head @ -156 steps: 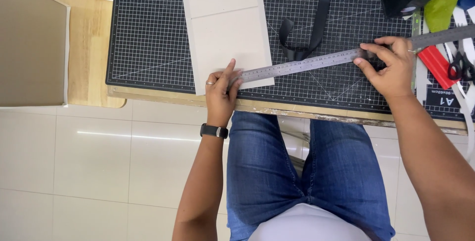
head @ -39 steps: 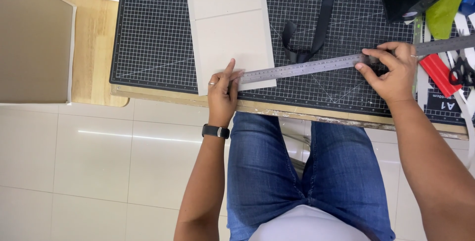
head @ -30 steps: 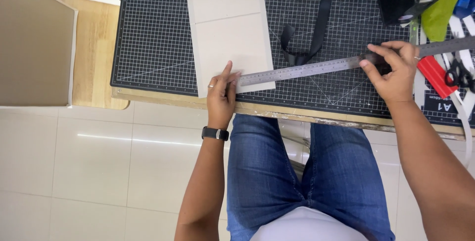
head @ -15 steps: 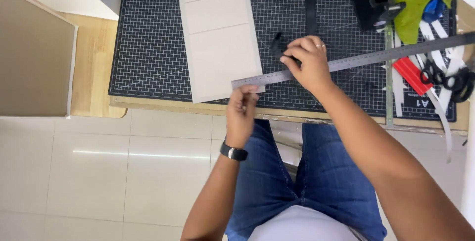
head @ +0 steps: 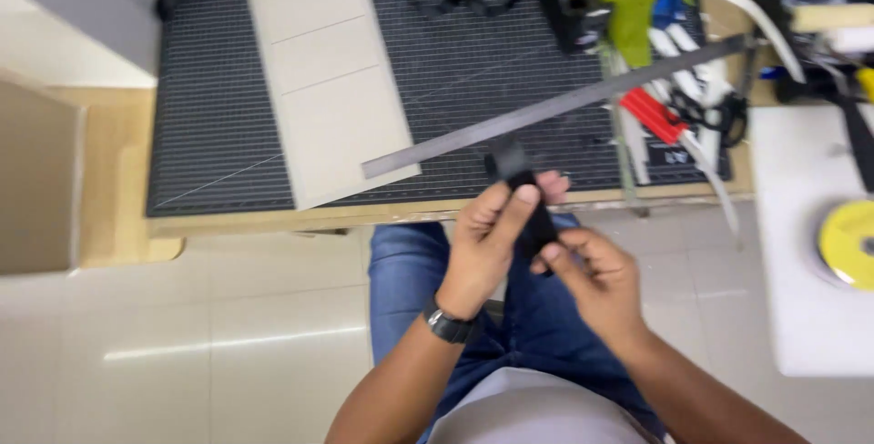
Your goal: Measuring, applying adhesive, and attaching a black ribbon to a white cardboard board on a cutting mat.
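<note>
**Both hands closed on a small dark piece below the table edge**

The left hand [head: 487, 239] and right hand [head: 592, 275] meet over the lap, both pinching a short black strap piece [head: 526, 196]; motion blur hides its exact shape and its lower end. Just above the hands, a long metal ruler [head: 555, 105] lies slanted across the cutting mat [head: 473, 71]. Up and left lies a pale board [head: 328, 80], cut off at the top. The tool pile [head: 674, 89] up and right is blurred.
</note>
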